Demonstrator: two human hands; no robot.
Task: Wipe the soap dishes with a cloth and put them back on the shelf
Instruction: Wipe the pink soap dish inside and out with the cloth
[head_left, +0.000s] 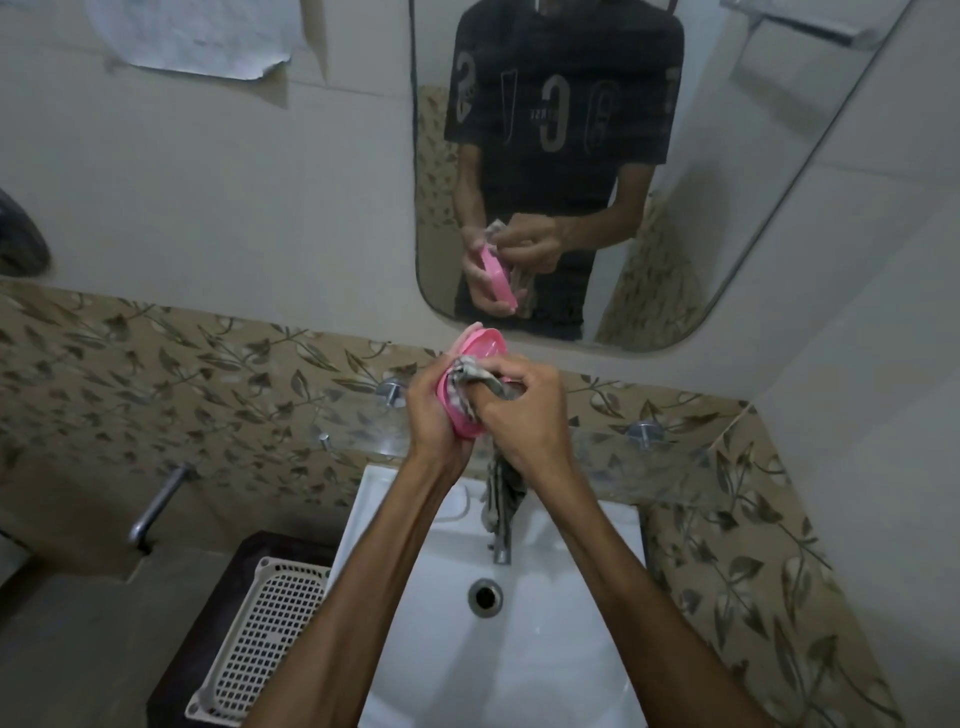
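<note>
Above the white basin (524, 649), the left hand (434, 415) gripped a pink soap dish (475, 345) while the right hand (522, 410) clutched the grey cloth (467, 384), wiping inside it; reshelving on the far glass shelf (675, 462) looked next.

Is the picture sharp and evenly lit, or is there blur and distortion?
Head view: dim, soft light; the wide angle bends the mirror edge and the sink; the hands, pink soap dish and cloth look slightly blurred.
</note>
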